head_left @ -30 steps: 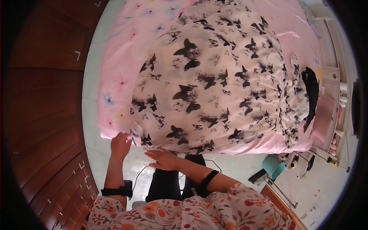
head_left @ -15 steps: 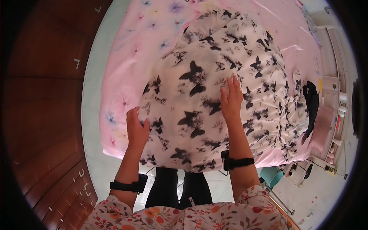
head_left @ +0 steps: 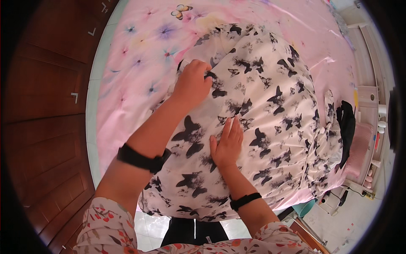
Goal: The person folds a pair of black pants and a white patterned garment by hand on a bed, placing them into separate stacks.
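The pink bed [head_left: 127, 84] holds black cloth [head_left: 347, 127] beside the butterfly-print garment [head_left: 264, 122].

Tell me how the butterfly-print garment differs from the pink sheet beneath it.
The garment is whitish with black butterflies; the sheet is pink with colourful flowers. The garment is gathered into creases at right; the sheet lies smoother. The sheet spreads out past the garment. Both bear printed patterns.

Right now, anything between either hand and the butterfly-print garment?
Nothing visible. The right hand rests on the butterfly-print garment, fingers extended; the left hand is curled near its left edge.
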{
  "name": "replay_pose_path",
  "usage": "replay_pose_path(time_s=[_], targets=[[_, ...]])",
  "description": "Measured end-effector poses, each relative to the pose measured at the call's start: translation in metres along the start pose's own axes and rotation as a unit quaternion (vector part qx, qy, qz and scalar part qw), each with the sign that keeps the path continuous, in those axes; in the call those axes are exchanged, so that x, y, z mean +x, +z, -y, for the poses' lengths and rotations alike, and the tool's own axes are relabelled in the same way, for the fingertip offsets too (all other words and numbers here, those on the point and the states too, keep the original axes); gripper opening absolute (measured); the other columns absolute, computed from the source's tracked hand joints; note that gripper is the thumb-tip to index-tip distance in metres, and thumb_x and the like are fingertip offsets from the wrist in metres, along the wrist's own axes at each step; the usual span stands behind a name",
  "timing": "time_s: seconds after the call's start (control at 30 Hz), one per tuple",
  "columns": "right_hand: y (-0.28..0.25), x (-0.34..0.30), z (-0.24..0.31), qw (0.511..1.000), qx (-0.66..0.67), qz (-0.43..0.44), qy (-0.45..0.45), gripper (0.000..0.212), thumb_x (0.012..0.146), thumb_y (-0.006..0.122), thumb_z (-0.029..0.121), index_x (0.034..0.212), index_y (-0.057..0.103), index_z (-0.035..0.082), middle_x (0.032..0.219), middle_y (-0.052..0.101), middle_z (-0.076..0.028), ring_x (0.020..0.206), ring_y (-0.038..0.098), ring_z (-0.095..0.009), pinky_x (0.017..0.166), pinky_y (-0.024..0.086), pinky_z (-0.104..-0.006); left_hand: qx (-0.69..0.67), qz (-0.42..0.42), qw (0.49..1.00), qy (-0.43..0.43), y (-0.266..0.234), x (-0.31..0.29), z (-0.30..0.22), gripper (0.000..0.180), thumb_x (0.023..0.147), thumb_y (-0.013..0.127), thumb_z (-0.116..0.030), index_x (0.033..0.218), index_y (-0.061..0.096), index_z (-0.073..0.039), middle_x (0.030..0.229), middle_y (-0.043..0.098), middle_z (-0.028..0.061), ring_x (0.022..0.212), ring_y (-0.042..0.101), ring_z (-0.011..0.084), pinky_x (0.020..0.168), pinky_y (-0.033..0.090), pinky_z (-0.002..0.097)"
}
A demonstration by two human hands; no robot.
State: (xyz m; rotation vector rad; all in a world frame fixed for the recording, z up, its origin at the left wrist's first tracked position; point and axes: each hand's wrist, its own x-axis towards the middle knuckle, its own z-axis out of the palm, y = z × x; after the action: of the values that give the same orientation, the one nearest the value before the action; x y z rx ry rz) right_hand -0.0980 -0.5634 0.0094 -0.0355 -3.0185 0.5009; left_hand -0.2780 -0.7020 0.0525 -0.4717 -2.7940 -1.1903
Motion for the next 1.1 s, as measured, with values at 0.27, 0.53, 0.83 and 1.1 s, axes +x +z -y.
replay_pose_path(time_s=[0.27, 0.53, 0.83, 1.1], targets=[[0.009, 0.006, -0.003, 0.996, 0.084, -0.003, 0.003, 0.067, 0.083, 0.049, 0.035, 0.135, 0.031, -0.002, 0.139, 0.031, -0.028, 0.127, 0.031, -0.043, 0.105, 0.023, -0.0534, -0.151, 0.045, 0.958, -0.239, 0.072, 0.113, 0.067, 0.017, 0.078, 0.058, -0.009, 0.091, 0.062, 0.001, 0.075, 0.063, 0.0072, 0.059, 0.058, 0.0151, 0.058, 0.046, 0.0270], [0.014, 0.006, -0.016, 0.994, 0.110, -0.010, 0.017, 0.063, 0.083, 0.047, 0.036, 0.134, 0.034, 0.001, 0.137, 0.034, -0.027, 0.125, 0.035, -0.044, 0.102, 0.026, -0.0554, -0.244, 0.071, 0.896, -0.364, 0.114, 0.152, 0.048, 0.010, 0.081, 0.058, -0.011, 0.078, 0.061, -0.002, 0.063, 0.059, 0.0032, 0.045, 0.048, 0.0090, 0.040, 0.035, 0.0234], [0.014, 0.007, -0.019, 0.992, 0.127, -0.009, 0.026, 0.060, 0.082, 0.047, 0.036, 0.129, 0.038, 0.000, 0.134, 0.037, -0.027, 0.124, 0.036, -0.044, 0.101, 0.027, -0.0555, -0.425, -0.079, 0.843, -0.321, 0.068, 0.206, 0.052, 0.012, 0.095, 0.041, -0.013, 0.097, 0.045, -0.002, 0.095, 0.066, 0.0138, 0.076, 0.065, 0.0173, 0.063, 0.052, 0.0263], [0.015, 0.007, -0.020, 0.992, 0.125, -0.013, 0.026, 0.058, 0.084, 0.045, 0.037, 0.128, 0.038, 0.000, 0.134, 0.037, -0.027, 0.123, 0.037, -0.043, 0.101, 0.028, -0.0553, -0.275, -0.071, 0.958, -0.036, 0.066, 0.245, 0.075, 0.016, 0.094, 0.048, -0.015, 0.100, 0.047, -0.001, 0.119, 0.057, 0.0131, 0.111, 0.054, 0.0190, 0.091, 0.044, 0.0314]])
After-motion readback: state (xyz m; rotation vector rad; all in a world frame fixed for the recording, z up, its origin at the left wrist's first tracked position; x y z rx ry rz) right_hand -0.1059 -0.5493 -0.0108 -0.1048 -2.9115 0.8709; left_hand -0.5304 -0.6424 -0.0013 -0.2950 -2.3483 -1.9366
